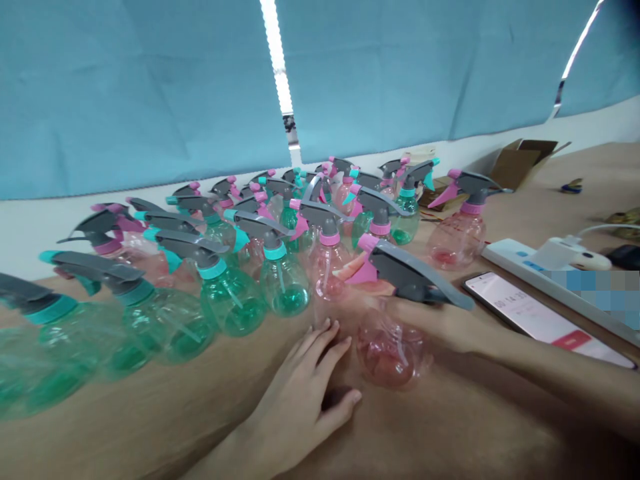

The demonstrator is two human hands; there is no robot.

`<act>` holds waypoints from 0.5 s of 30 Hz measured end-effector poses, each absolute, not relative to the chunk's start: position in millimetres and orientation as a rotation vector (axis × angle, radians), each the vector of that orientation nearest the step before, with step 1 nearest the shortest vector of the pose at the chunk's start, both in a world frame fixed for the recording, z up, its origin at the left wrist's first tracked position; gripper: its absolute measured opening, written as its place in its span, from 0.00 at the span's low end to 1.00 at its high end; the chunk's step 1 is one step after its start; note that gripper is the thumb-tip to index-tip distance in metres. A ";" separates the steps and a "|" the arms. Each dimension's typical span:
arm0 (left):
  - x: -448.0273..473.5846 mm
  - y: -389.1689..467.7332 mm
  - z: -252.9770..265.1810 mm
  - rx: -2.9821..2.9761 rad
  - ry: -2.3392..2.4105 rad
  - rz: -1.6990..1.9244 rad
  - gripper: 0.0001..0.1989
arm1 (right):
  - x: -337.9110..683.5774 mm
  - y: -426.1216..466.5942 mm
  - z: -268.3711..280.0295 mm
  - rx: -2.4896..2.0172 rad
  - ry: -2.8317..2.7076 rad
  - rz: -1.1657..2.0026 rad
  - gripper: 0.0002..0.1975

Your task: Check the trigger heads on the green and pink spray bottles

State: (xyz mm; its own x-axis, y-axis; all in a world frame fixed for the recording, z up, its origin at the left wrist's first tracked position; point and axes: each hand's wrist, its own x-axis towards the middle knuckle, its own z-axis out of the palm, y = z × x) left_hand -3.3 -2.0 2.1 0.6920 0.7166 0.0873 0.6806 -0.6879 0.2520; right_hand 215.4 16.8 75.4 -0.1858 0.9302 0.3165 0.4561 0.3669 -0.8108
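A clear pink spray bottle (393, 353) with a grey head and pink trigger stands near the front, slightly blurred. My right hand (430, 321) reaches in from the right and is closed about its neck, below the head, with fingers showing beside the trigger; the head hides part of the grip. My left hand (305, 393) lies open on the table, left of that bottle, fingers spread and holding nothing. Just beyond the hands stand another pink spray bottle (329, 267) and a green spray bottle (285, 287) with a turquoise collar.
Several pink and green spray bottles crowd the left and back, including a green one (233, 307). To the right are a lone pink spray bottle (457, 240), a phone (540, 317) showing a timer, a white power strip (520, 263) and an open cardboard box (517, 165).
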 end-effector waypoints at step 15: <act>-3.0 -1.4 0.5 2.717 1.134 0.285 0.27 | 217.7 17.5 73.1 -1.106 -1.786 1.035 0.08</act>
State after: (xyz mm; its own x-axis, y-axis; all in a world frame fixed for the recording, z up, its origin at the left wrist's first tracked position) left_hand -3.0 -1.4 0.5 0.6900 0.7160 0.1057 0.6809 -0.6917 0.2407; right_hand 217.7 17.5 73.1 -0.3185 0.9281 0.1929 0.2938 0.2901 -0.9108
